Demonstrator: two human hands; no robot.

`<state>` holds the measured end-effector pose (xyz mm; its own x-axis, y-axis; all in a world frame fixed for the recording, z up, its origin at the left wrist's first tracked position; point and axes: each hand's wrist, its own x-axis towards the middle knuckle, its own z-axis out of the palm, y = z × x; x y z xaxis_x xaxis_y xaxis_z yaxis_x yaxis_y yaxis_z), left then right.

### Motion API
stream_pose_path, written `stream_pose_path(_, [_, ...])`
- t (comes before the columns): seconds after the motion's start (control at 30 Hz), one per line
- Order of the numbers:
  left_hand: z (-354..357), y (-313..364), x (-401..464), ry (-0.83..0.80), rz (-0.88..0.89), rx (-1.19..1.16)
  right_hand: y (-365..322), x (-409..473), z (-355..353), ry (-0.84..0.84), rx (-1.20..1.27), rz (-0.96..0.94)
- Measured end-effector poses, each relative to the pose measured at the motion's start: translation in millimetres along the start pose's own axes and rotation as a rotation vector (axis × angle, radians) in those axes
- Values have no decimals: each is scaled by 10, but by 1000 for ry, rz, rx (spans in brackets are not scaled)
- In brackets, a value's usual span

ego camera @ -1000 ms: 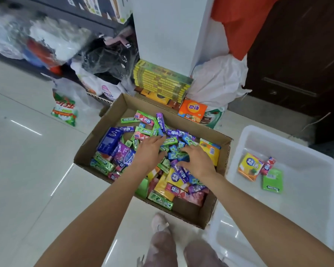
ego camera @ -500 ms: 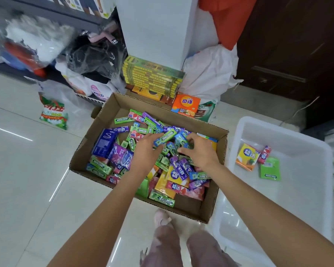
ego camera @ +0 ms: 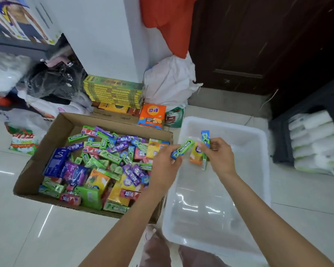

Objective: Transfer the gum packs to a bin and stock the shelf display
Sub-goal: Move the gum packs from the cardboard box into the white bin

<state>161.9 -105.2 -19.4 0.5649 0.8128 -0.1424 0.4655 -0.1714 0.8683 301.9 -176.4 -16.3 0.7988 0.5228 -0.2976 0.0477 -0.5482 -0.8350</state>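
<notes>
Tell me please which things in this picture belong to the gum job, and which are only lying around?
Part of the job:
cardboard box of gum packs
white bin
left hand holding a green pack
right hand holding a blue-topped pack

Just lying about:
stack of yellow-green boxes
orange packet
white bag
red-and-green packet

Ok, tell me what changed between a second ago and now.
Both hands left the cardboard box and moved right, over the white bin. The left hand now grips a green gum stick; the right hand holds a blue-topped stick. Unchanged: the box still holds most gum packs, and the orange pack lies in the bin.
</notes>
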Motion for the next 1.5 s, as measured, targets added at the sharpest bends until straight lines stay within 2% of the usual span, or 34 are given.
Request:
stream_pose_path(0.13, [682,60,92,-78,-31,124,564,264,-360,-5,-45,212])
stream_pose_path(0.3, [1155,-25,277,-80,-151,420,894,502,-496,-77,-123,283])
stream_pose_path(0.4, [1284,-78,360,-45,-204,469,917,569,-507,-128,-79,256])
stream_pose_path(0.5, [1352,-93,372,-36,-197,531,892,550,-517,-207,-135,142])
stream_pose_path(0.63, [1293,-52,277,-75,-163,459,796,454,-553,-260,-217,2])
stream_pose_path(0.77, [943,122,128,31,-13,305,488,286,-463,-306,-203,-107])
stream_pose_path(0.9, [316,137,-90,169,106,313,81,70,-113,-368,-165,-247])
stream_pose_path(1.0, [-259,-87,-225,262,20,354,-221,-127,274,-461,-200,-366])
stream_pose_path(1.17, [-1190,-648,-404,308,-226,368,-522,-463,1033,-592,-283,-459])
stream_pose_path(1.33, [-1827,-1171,-435,211,-379,415,-601,-687,1695,-739,-436,-445])
stream_pose_path(1.5, [-2092,-1515,-349,29,-357,499,-633,-823,2153,-793,-538,-410])
